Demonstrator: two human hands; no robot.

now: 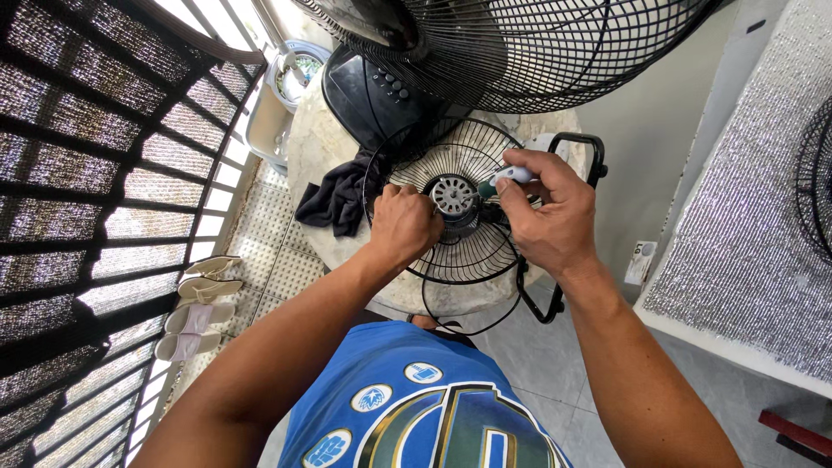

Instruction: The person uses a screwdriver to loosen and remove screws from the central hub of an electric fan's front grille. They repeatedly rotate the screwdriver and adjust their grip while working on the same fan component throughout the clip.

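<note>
Black wire: the fan guard [451,217] lies flat on the round stone worktop [316,147], grey motor hub [453,195] at its centre.
Left hand [403,224]: grip closed on the guard, just left of the hub.
Right hand [542,212]: grip pinching a screwdriver [507,178], handle right, tip angled down-left toward the hub.
Nearer: both hands flank the hub.

The screwdriver [505,178] tip vanishes behind the right hand [542,217]; the left hand [403,225] hides part of the fan motor [454,196]; the upper fan [537,43] is cropped.
</note>
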